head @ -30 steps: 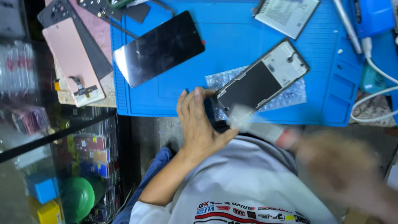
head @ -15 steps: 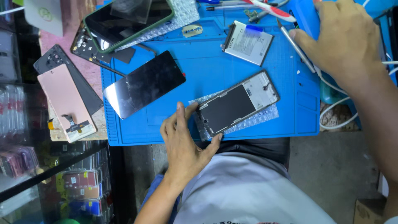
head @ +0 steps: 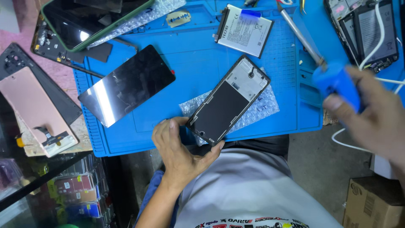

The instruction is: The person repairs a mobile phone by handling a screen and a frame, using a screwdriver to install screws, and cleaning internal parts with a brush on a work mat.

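While my left hand [head: 179, 150] pinches the near corner of the opened phone frame [head: 228, 101], thumb on one edge and fingers curled under the other, my right hand [head: 371, 114] is wrapped around the blue handle of a soldering iron [head: 314, 52], whose metal shaft points to the far left, over the mat. The frame lies face-down and tilted on a scrap of bubble wrap [head: 257, 107] in the middle of the blue work mat [head: 202, 63], its near end hanging just past the mat's near edge, over my lap.

To the left of it a loose dark display panel [head: 126, 86] rests flat on the mat, and at the far side lies a white battery [head: 244, 30]. Another opened phone [head: 367, 31] sits at the far right with a white cable across it. A pink back cover [head: 36, 112] lies off the mat at the left.

As I judge it, the risk is the hot tip: its shaft passes near the battery, and a careless swing could touch that or melt the bubble wrap. My hold on the frame is only at one corner, so a push from the iron could pivot it off the mat's edge. The cable trailing from my right hand could also snag.
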